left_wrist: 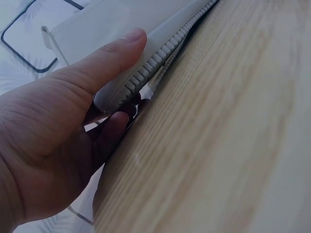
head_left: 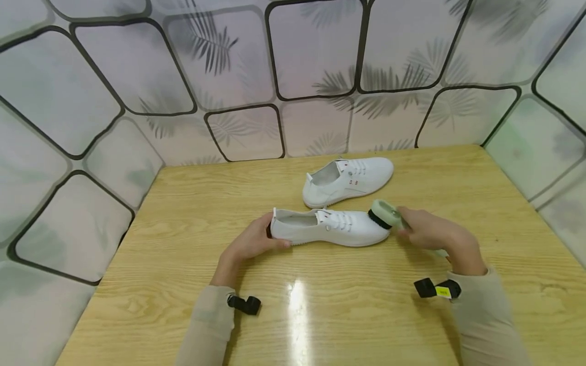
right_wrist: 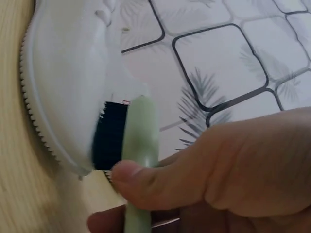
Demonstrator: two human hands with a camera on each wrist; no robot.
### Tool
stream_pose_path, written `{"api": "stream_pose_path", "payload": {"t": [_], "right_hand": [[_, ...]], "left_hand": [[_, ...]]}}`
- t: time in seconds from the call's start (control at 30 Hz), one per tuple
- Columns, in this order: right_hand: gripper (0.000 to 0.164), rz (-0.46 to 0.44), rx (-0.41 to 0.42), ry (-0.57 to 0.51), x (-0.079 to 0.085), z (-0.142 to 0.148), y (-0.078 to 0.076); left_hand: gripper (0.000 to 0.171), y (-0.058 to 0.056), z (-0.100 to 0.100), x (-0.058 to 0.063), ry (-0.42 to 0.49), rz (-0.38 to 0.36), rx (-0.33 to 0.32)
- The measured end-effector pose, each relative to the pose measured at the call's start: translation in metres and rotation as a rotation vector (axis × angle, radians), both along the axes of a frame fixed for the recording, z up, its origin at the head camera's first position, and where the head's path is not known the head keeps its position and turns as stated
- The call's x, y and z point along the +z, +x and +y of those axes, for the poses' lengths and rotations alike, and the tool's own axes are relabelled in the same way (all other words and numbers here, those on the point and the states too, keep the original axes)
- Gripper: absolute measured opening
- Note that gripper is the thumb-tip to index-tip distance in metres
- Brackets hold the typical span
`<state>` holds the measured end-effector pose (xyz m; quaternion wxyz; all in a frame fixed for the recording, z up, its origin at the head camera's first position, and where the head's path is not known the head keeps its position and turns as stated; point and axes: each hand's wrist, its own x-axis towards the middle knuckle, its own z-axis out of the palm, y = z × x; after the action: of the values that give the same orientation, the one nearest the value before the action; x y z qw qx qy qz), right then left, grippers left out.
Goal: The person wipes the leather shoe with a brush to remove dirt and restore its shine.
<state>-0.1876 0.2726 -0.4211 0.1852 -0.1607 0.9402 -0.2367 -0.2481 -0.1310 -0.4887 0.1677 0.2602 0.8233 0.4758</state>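
Observation:
A white lace-up shoe [head_left: 348, 231] lies on the table with its toe to the right. My left hand [head_left: 254, 239] grips it by the heel; in the left wrist view the thumb [left_wrist: 116, 56] lies along the side above the ribbed sole [left_wrist: 160, 56], and the heel is slightly raised off the wood. With my right hand [head_left: 428, 231] I hold a pale green brush [head_left: 386, 211] by its handle. Its dark bristles [right_wrist: 111, 136] are against the toe of the shoe, as the right wrist view shows.
A second white shoe [head_left: 354, 178], with small red marks on its side, stands just behind the first. The wooden table [head_left: 192, 193] meets patterned wall panels [head_left: 316, 122] at the back and both sides. Black camera straps [head_left: 244, 304] sit on both wrists.

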Motion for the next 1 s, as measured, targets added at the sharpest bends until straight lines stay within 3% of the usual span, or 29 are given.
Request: {"api": "stream_pose_path", "payload": {"t": [0.2,0.43,0.53,0.8,1.0], "right_hand": [[0.012,-0.041,-0.016,0.039,0.006,0.001,0.004],[0.05,0.023,-0.024,0.057,0.004,-0.005,-0.002],[0.057,0.021,-0.009,0.044,0.005,0.003,0.002],[0.039,-0.003,-0.049,0.047,0.003,-0.001,-0.001],[0.026,-0.025,0.006,-0.001,0.004,-0.005,0.003]], "left_hand": [[0.067,0.0,0.0,0.003,0.011,-0.01,-0.005],[0.066,0.0,0.0,0.003,0.014,-0.042,0.022],[0.067,-0.001,0.002,0.003,0.031,-0.05,0.014],[0.067,-0.001,0.001,0.001,0.029,-0.028,0.002],[0.068,-0.001,-0.001,-0.001,0.037,-0.033,-0.006]]}}
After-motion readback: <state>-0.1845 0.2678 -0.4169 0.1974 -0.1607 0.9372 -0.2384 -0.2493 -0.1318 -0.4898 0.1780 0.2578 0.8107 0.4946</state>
